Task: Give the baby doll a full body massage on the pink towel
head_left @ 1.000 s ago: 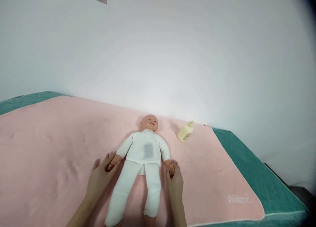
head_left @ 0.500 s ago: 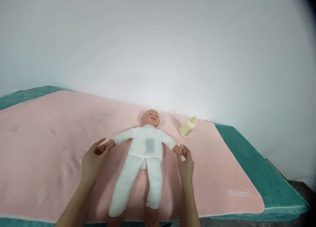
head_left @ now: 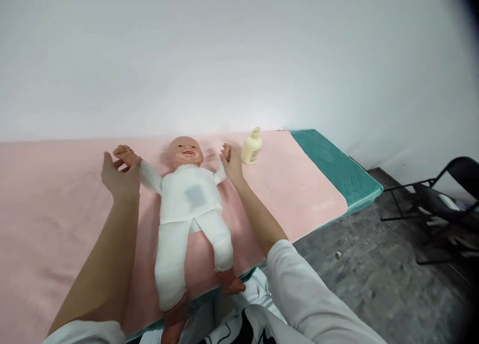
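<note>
Head: left grip, right grip hold doll by arms.

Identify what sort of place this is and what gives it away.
Probably an indoor infant-care practice room: a baby doll lies on a pink mat, with a pale-yellow bottle close by. The exact kind of facility isn't shown.

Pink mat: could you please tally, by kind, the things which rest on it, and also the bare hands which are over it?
Doll: 1
Pale yellow bottle: 1
Left hand and right hand: 2
Total: 4
</note>
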A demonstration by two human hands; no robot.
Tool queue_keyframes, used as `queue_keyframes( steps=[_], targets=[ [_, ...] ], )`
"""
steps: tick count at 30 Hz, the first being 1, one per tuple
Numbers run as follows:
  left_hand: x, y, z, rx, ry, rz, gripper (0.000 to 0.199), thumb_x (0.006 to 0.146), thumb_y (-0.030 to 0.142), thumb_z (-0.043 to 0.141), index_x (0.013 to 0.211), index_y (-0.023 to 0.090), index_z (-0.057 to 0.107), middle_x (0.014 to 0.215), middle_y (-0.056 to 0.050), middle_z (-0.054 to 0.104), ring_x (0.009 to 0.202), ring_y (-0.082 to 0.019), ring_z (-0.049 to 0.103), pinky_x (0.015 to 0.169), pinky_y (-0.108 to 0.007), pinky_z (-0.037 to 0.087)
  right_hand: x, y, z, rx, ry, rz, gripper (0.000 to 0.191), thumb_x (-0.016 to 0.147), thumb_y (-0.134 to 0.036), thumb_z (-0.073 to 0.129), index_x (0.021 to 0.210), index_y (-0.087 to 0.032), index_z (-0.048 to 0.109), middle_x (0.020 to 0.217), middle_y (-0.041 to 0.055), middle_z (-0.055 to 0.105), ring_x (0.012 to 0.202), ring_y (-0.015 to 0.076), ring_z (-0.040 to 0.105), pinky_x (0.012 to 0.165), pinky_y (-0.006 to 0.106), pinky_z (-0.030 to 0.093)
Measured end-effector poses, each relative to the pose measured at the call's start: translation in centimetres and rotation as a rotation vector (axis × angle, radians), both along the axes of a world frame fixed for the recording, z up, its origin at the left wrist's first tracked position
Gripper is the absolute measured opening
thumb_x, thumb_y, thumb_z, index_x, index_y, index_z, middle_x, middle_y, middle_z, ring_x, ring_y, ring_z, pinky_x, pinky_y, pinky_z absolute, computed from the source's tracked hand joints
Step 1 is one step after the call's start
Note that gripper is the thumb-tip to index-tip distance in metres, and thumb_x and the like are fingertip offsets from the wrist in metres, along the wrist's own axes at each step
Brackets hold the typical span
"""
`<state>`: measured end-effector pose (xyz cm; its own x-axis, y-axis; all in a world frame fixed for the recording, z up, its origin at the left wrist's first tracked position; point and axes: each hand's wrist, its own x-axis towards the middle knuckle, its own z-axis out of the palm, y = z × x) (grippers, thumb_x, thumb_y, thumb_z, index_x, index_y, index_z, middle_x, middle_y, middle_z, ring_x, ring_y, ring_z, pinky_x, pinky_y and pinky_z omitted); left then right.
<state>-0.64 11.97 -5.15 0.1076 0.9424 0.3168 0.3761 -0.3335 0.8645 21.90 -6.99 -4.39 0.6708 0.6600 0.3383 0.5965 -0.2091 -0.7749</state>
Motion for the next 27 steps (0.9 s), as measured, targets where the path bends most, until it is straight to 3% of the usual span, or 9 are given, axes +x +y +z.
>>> queue_keyframes(
  steps=[3,6,11,15,19,22,27],
  targets=[
    [0.9,0.2,-0.1,-0.075,0.122,-0.044,0.095,0.082,0.027,0.071,0.154,0.009,0.012,0.134,-0.014,0.059,0.109,-0.023,0.064,0.098,-0.037,0.050,0.4,1.2,-0.9,-0.085,0.011,0.000,0.048,0.098,-0.024,0.045,0.143,-0.013,0.032,0.138,0.0026,0.057,0.121,0.0075,0.054,0.103,0.021,0.039],
    [1.3,0.0,0.1,-0.071,0.359,-0.108,0.084,0.088,0.034,0.064,0.154,0.009,0.019,0.138,-0.018,0.056,0.124,-0.031,0.056,0.105,-0.044,0.043,0.9,2.2,-2.0,-0.175,0.034,-0.011,0.053,0.098,-0.027,0.046,0.145,-0.008,0.030,0.132,0.0073,0.061,0.119,0.0140,0.055,0.102,0.026,0.040],
    [1.9,0.9,-0.3,-0.152,0.584,-0.162,0.076,0.086,0.029,0.061,0.150,0.002,0.029,0.134,-0.027,0.056,0.128,-0.040,0.052,0.101,-0.049,0.044,1.4,3.1,-3.3,-0.292,0.047,-0.031,0.038,0.095,-0.031,0.048,0.128,-0.011,0.051,0.117,0.0131,0.064,0.111,0.0235,0.059,0.095,0.032,0.043],
    [1.9,1.5,-0.9,-0.203,0.515,-0.166,0.069,0.080,0.025,0.060,0.144,0.005,0.041,0.130,-0.025,0.061,0.123,-0.038,0.057,0.098,-0.045,0.046,1.3,3.3,-3.4,-0.295,0.047,-0.024,0.024,0.094,-0.026,0.046,0.112,-0.017,0.058,0.108,0.0102,0.067,0.107,0.0231,0.059,0.093,0.033,0.044],
    [1.7,1.2,-1.1,-0.209,0.415,-0.139,0.059,0.079,0.026,0.061,0.135,0.011,0.050,0.126,-0.019,0.065,0.116,-0.033,0.062,0.093,-0.041,0.048,1.2,3.2,-3.4,-0.238,0.082,-0.012,0.021,0.091,-0.025,0.047,0.106,-0.020,0.060,0.106,0.0081,0.068,0.103,0.0218,0.061,0.092,0.033,0.045],
    [1.5,0.8,-1.0,-0.194,0.310,-0.113,0.057,0.081,0.027,0.061,0.135,0.013,0.050,0.128,-0.016,0.064,0.114,-0.026,0.063,0.093,-0.036,0.050,1.3,2.7,-3.4,-0.170,0.117,-0.007,0.024,0.090,-0.028,0.048,0.110,-0.020,0.060,0.109,0.0070,0.070,0.103,0.0217,0.063,0.093,0.035,0.046],
    [1.2,0.3,0.2,-0.158,-0.119,0.015,0.061,0.077,0.038,0.069,0.131,0.014,0.052,0.124,-0.015,0.065,0.105,-0.021,0.066,0.085,-0.030,0.054,1.3,2.1,-2.7,-0.012,0.152,-0.025,0.039,0.090,-0.030,0.047,0.126,-0.018,0.053,0.131,0.0083,0.063,0.118,0.0192,0.059,0.103,0.035,0.043]
  ],
)
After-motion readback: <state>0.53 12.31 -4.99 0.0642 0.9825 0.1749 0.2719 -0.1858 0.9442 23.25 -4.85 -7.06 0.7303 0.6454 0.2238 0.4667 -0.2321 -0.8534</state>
